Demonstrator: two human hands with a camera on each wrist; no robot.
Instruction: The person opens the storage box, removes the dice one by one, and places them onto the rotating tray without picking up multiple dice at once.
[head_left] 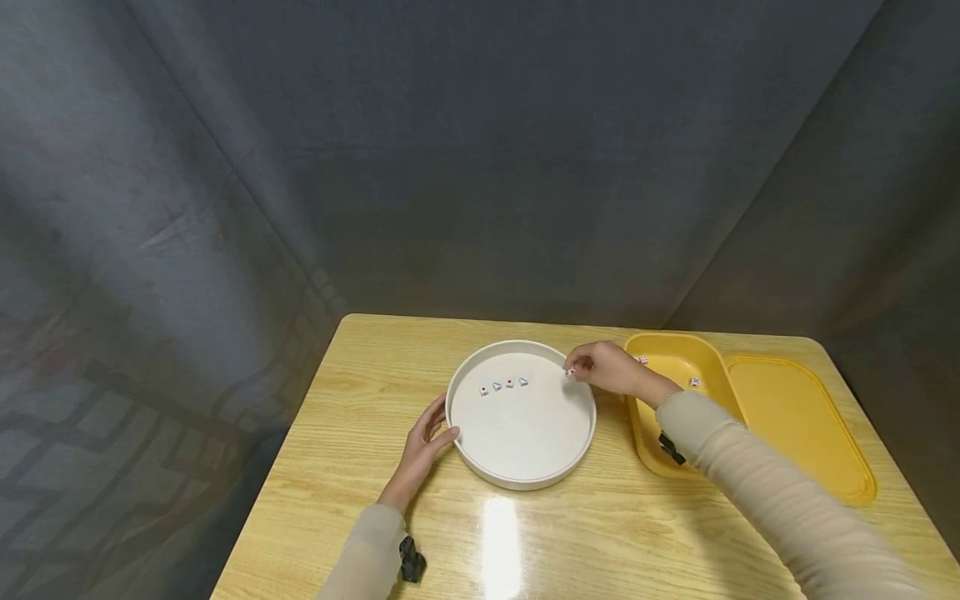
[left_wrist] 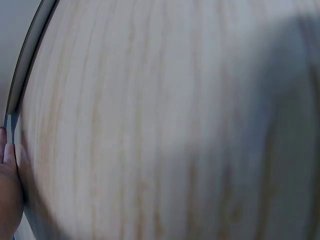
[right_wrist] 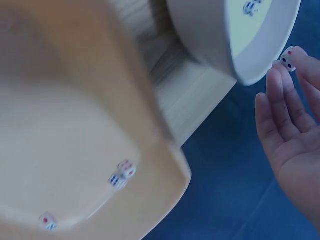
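Wood-grain table [head_left: 337, 467] fills the lower half of the head view, pale yellow with rounded corners and a bright glare patch at about 6 o'clock of the white round tray [head_left: 525, 479]. Dark grey fabric hangs as a backdrop behind and to both sides of the table, creased where the panels meet; at 9 o'clock of the table a faint lattice pattern shows low on the cloth.

The white round tray sits near the middle of the table. Four dice [head_left: 503, 384] lie in a short row on its floor toward 12 o'clock. The left hand [head_left: 424, 442] rests against the tray's outer wall at about 9 o'clock, fingers fairly straight and touching the rim, gripping nothing; the left wrist view shows only blurred wood grain and the edge of that hand [left_wrist: 9, 190].

The right hand [head_left: 607, 367] is at about 2 o'clock of the tray's rim, pinching a single die [head_left: 571, 372] between thumb and fingertips just above the rim. In the right wrist view that die [right_wrist: 287, 58] sits at the fingertips [right_wrist: 277, 85], the other fingers loosely extended.

At 3 o'clock of the white tray, just beside it, a yellow tray [head_left: 795, 417] holds a few loose dice [right_wrist: 121, 175]
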